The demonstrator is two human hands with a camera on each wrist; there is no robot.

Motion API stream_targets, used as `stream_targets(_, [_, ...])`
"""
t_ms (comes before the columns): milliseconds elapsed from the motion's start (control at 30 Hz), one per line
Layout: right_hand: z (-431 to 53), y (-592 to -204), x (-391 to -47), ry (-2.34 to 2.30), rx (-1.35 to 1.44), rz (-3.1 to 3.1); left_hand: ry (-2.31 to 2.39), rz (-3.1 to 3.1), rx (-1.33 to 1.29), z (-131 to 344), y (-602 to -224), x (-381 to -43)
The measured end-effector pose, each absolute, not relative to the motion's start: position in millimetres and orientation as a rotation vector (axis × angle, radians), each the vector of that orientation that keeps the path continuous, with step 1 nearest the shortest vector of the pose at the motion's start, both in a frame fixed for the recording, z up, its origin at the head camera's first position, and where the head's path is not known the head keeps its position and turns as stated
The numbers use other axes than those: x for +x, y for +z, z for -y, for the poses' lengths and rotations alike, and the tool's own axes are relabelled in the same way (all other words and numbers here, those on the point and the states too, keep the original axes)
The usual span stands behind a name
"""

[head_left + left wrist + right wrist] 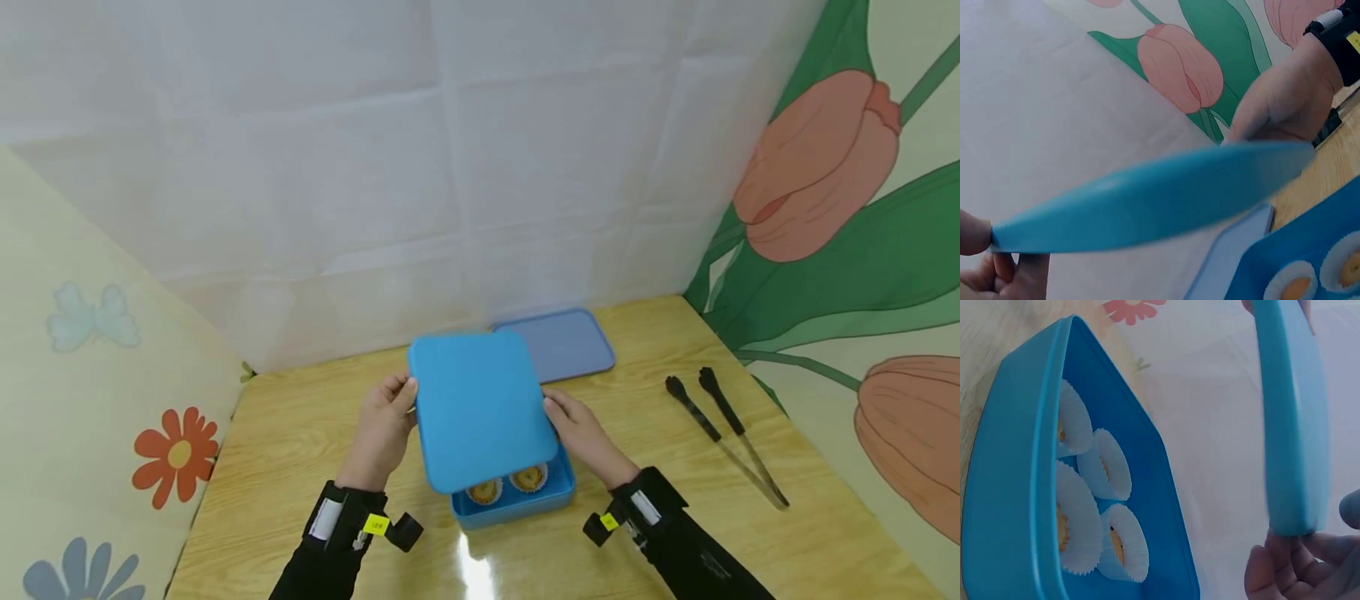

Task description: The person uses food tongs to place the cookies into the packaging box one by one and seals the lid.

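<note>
A bright blue lid is held up, tilted, over a blue box. My left hand pinches its left edge, thumb on top and fingers beneath. At the opposite edge my right hand grips it, with fingers under the rim in the right wrist view. Inside the box sit several small round baked treats in white paper cups; two of them, one a baked treat, show past the lid's near edge in the head view. The lid hides the rest of the box there. A gap separates lid and box in the right wrist view.
Behind the lid, a flat periwinkle-blue lid or tray lies by the white backdrop. Black-tipped metal tongs lie spread on the wooden table at the right. Flower-painted panels stand along both sides.
</note>
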State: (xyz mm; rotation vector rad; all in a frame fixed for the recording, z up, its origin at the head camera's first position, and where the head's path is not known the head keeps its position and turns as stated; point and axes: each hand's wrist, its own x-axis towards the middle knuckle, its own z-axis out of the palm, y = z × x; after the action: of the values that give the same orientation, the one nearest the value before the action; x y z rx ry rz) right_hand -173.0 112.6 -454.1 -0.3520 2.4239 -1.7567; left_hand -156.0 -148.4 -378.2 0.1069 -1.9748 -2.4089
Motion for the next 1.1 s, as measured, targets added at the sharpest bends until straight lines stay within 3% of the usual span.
stream_targets(267, [-121.1, -451.2, -164.7, -1.648, -0.385, -2.613, -1.961, 2.326, 0.318, 152.3, -410.6, -166.2])
stream_targets(600, [-120.1, -465.2, -165.7, -1.412, -0.240, -2.781, -1.482, 2.609, 0.317, 142.8, -449.5, -170.6])
stream_targets(1100, [-121.8, -485.8, -167.3, -1.260, -0.213, -2.814, -1.416, 2.730, 0.304, 136.9, -483.3, -172.1])
